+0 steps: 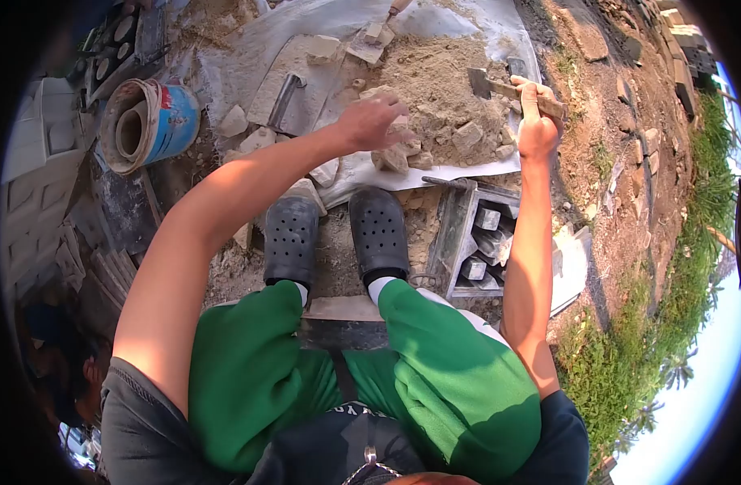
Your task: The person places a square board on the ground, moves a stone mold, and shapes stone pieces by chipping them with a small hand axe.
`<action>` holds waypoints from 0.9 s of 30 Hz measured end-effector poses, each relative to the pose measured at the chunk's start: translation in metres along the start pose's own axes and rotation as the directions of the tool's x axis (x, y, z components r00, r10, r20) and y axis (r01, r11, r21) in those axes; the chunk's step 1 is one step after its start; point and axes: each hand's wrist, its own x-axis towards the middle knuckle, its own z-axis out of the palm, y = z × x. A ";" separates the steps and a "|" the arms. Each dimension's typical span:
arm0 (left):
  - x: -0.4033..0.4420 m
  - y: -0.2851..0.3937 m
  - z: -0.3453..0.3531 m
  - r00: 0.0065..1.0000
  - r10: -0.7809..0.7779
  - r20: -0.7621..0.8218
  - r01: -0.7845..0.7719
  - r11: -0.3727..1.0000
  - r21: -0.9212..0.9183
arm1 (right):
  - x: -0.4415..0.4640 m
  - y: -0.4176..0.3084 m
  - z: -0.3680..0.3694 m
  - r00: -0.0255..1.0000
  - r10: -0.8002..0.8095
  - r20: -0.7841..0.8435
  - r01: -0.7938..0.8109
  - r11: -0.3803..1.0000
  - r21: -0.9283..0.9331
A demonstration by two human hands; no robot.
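"White plastic sheet (500, 20): where laid?"

"On the ground (589, 170), creased and dusty, across the upper middle of the view. It bears the second entry, one heap of pale-brown sandy soil (435, 69), loose and broken."

"Containers, by size?"

"One divided wooden box (449, 242), at the near right of the sheet; squared grey bars (487, 219) in its compartments. One blue bucket (175, 121), left of the sheet; red patch, crusted whitish rim."

"Flat goods?"

"One dust-coated board (314, 77), left of the heap, a dark bar (286, 101) lying across it."

"Footwear?"

"Black perforated clogs (292, 238), one pair, worn, toes toward the sheet."

"Tools?"

"Two. Trowel (369, 50), wooden handle, at the far left of the heap, a pale lump on its blade. Wooden-handled tool (540, 102), flat dark blade, exact type unclear; held over the heap's right edge."

"Condition of the hands?"

"Right hand (536, 121): closed round the tool's handle, thumb laid against it, blade to the left. Left hand (372, 121): loosely spread, fingers slightly bent, above the heap's left edge; a little blurred, nothing seen in its hold. Whether it touches the pieces beneath, cannot tell."

"Smallest?"

"Pale angular lumps (392, 158), several, just below the left hand; another, similar, on the heap's near slope."
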 end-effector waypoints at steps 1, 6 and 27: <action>-0.010 0.004 0.015 0.999 0.021 0.027 -0.020 1.000 -0.009 | 0.002 -0.004 0.000 1.000 0.024 0.019 -0.026 0.987 0.156; -0.036 0.029 0.045 0.978 -0.210 0.008 0.210 0.977 -0.048 | 0.018 -0.002 0.004 0.982 0.181 -0.057 -0.129 0.858 0.497; -0.029 -0.059 -0.034 0.928 0.133 -0.348 0.073 0.852 0.519 | 0.029 0.009 0.010 0.974 0.198 -0.109 -0.095 0.798 0.595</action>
